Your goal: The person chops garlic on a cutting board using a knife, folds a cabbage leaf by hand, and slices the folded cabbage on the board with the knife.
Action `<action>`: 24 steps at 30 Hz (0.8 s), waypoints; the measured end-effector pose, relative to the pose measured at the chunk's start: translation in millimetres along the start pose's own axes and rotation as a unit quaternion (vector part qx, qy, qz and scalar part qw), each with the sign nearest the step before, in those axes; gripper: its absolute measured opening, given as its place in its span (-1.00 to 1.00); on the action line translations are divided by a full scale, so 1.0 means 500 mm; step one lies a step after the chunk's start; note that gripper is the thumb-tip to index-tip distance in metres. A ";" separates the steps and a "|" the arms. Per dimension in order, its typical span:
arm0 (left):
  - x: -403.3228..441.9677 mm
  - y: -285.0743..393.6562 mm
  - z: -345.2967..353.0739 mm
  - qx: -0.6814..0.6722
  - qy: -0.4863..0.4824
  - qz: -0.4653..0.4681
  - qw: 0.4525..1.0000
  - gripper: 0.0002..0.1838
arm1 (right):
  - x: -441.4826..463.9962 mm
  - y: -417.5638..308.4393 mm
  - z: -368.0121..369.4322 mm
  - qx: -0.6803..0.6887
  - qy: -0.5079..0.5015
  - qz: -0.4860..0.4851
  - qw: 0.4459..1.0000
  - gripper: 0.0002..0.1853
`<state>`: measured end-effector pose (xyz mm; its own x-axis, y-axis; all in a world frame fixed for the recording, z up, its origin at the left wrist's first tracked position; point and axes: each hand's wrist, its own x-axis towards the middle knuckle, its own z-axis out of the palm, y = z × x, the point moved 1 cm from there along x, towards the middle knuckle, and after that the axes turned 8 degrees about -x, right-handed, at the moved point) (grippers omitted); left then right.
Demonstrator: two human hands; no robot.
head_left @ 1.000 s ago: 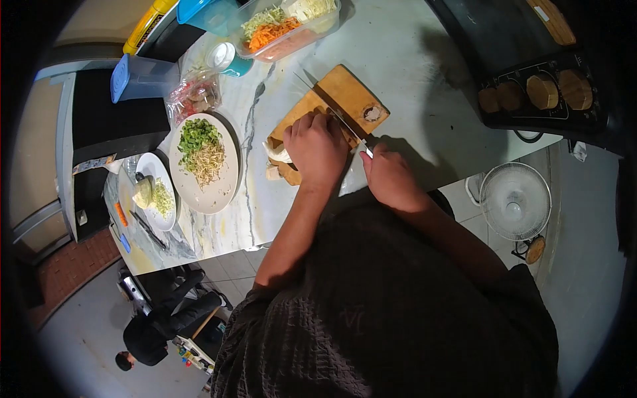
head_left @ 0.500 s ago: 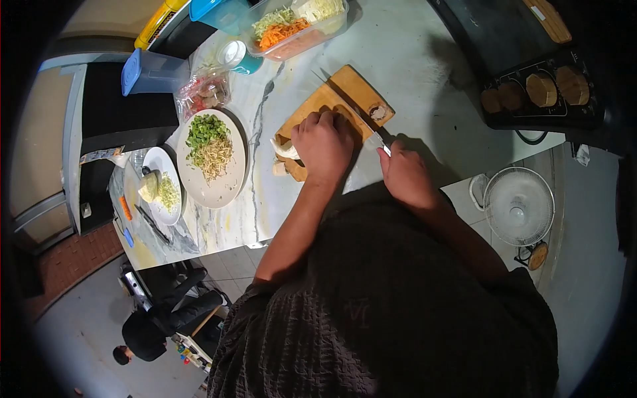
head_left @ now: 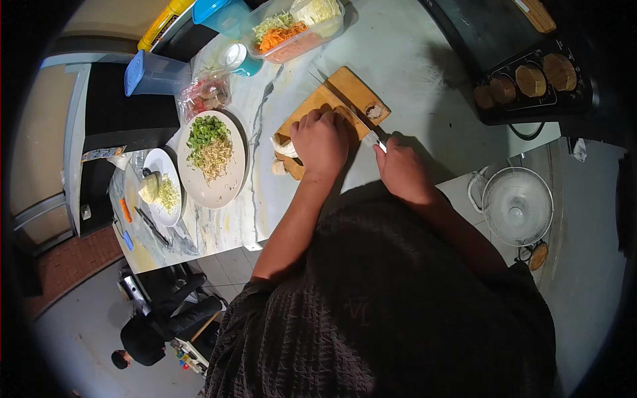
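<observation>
My right hand is closed round the handle of a kitchen knife, whose blade lies across a wooden cutting board. Just left of the blade, my left hand presses down on the board with curled fingers. Whatever is under those fingers is hidden. Pale, cream-coloured food pieces lie beside my left hand at the board's left end, their kind unclear. A small pale brown piece rests on the board beyond the blade.
Left of the board are an oval plate of chopped greens and sprouts, a smaller plate, and a black knife. A plastic container of shredded vegetables stands behind. A knobbed cooker is at right. A person sits lower left.
The knife and my right hand have shifted slightly left and up. My left hand stays curled on the board, with its fingers a little shifted.
</observation>
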<state>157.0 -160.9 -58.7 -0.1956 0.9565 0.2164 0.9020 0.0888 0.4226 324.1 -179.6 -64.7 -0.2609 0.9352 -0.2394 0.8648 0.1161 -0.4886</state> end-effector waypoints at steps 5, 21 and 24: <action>-0.012 -0.004 0.007 0.048 0.003 0.054 0.997 -0.87 | -0.002 -0.002 0.000 0.012 0.020 -0.012 1.000 -0.63; -0.024 -0.003 -0.015 0.031 0.042 0.097 0.994 -0.78 | -0.003 0.005 0.013 0.011 0.050 -0.016 0.999 -0.65; -0.014 0.002 -0.023 0.025 0.030 0.055 0.998 -0.81 | -0.004 0.003 0.010 -0.003 0.047 -0.025 0.999 -0.66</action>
<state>154.8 -170.8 -49.5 -0.1166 0.9430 0.3118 0.9367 0.0001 0.3501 323.9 -182.9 -69.5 -0.2625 0.9555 -0.1344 0.8544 0.1655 -0.4925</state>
